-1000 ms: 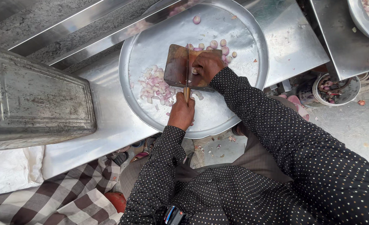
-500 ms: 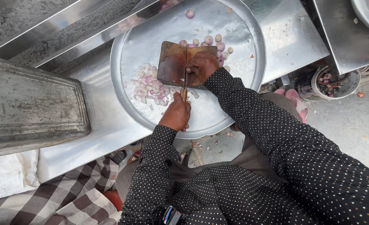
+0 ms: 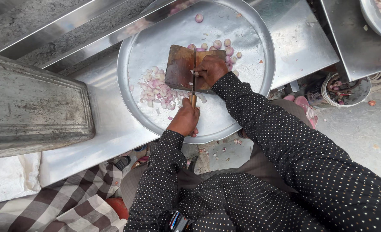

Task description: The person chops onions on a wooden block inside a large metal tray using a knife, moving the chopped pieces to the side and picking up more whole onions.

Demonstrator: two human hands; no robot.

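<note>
My left hand [image 3: 185, 121] is shut on the wooden handle of a knife [image 3: 194, 81] whose blade stands edge-down on a small brown chopping board [image 3: 179, 66]. My right hand [image 3: 211, 70] presses a small peeled shallot against the board, right beside the blade. The board lies inside a large round steel tray [image 3: 250, 34]. A heap of chopped pink shallot pieces [image 3: 156, 89] sits left of the board, and several whole peeled shallots [image 3: 222, 44] lie behind it.
The tray rests on a steel counter [image 3: 298, 43]. A battered grey metal tin [image 3: 31, 107] stands at the left. A small bowl of peels [image 3: 343, 89] sits on the ground at the right, and checked cloth [image 3: 53, 204] lies at the lower left.
Both hands keep the same grip on the knife and the shallot. The blade has shifted slightly on the board, and the view has drifted a little.
</note>
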